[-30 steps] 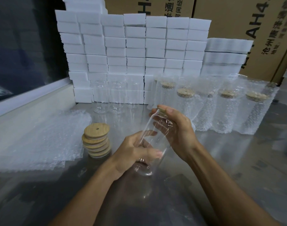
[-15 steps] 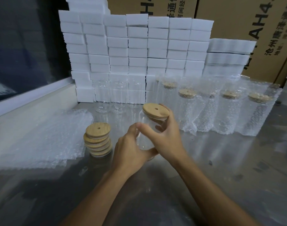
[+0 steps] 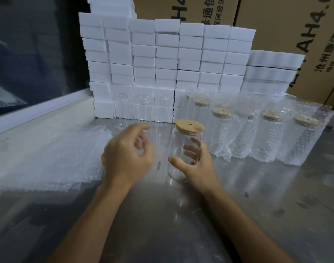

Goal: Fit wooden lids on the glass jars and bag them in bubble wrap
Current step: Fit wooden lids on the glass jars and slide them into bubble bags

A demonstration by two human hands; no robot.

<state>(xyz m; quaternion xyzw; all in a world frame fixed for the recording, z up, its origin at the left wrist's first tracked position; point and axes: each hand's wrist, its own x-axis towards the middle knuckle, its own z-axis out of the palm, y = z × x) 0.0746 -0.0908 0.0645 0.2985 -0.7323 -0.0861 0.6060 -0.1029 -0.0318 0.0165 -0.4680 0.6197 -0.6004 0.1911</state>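
Right hand [image 3: 195, 164] wraps the lidded glass jar [image 3: 185, 150], upright on the surface [image 3: 181, 215], fingers behind the glass, thumb in front. Wooden lid [image 3: 190, 126] seated on top. Left hand [image 3: 128, 154] empty, fingers loosely spread, blurred, just left of the jar. Bubble wrap bags [image 3: 54, 154] lie flat further left, nearer the left hand; likely next grab. Jar's long axis vertical.

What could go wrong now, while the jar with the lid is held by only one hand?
1. Only the right hand holds the lidded glass jar, gripping low on smooth glass; it might slip or tip onto the metal table.
2. The blurred left hand is open and close beside the jar, and could knock it.
3. The wooden lid may not be fully seated; that cannot be judged here.
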